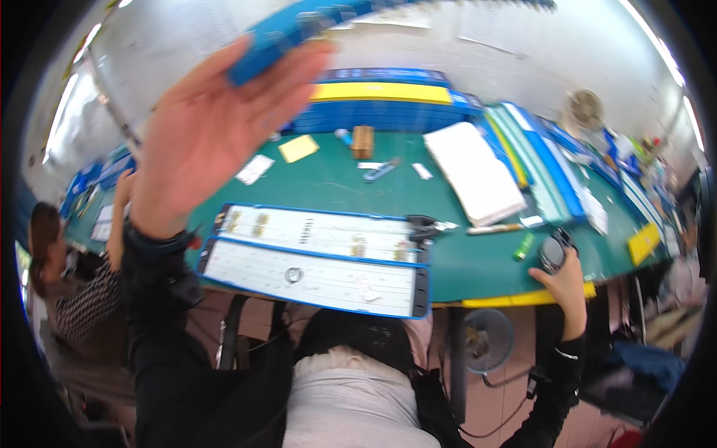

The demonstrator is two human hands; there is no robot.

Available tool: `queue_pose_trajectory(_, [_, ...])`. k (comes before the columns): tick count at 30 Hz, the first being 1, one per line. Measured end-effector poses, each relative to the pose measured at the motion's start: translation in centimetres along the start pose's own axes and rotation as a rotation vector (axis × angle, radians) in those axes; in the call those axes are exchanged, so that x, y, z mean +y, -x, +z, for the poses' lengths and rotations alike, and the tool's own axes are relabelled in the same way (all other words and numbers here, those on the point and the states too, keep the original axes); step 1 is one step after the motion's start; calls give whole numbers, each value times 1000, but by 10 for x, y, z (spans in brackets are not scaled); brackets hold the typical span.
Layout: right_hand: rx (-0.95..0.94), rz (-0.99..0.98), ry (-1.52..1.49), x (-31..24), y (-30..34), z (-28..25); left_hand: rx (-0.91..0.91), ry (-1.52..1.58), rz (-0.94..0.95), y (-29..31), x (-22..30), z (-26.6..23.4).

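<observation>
Raised high at the upper left, my left hand (216,127) grips one end of a long blue strip (276,41) between thumb and fingers. Small metallic pieces show along the strip, which runs toward the upper right and is blurred. At the right front of the table, my right hand (564,284) is closed around a rounded dark-grey object (553,254), whose kind I cannot make out. A long, flat blue-edged case (321,272) lies opened out in front of me, white inside, with small gold-coloured pieces in its far half. Black-handled pliers (427,228) rest at its right end.
Blue boxes (366,116) line the back, one with a yellow strip. A white paper stack (474,172) lies right of centre beside blue and green flat boxes (534,149). A small brown block (363,142) stands near the back. Another person (75,276) sits at left.
</observation>
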State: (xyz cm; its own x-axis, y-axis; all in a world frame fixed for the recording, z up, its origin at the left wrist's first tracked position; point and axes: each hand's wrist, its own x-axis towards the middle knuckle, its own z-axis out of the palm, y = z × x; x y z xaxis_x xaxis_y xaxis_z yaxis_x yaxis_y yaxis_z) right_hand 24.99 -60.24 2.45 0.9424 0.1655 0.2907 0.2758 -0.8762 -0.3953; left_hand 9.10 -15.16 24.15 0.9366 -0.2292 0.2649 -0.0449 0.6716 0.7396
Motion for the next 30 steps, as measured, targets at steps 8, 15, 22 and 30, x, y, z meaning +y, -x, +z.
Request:
queue_pose_trajectory(8, [187, -192, 529, -34, 15, -14, -41, -222, -9, -29, -8, 5])
queue_pose_trajectory(15, [-87, -706, -707, -198, 70, -39, 57, -233, 63, -52, -27, 12])
queue_pose_trajectory(22, [125, -1067, 123, -249, 13, -2, 103, -85, 53, -75, -50, 24])
queue_pose_trajectory(30, [107, -1197, 516, -228, -46, 8, 83, -60, 54, -79, -54, 9])
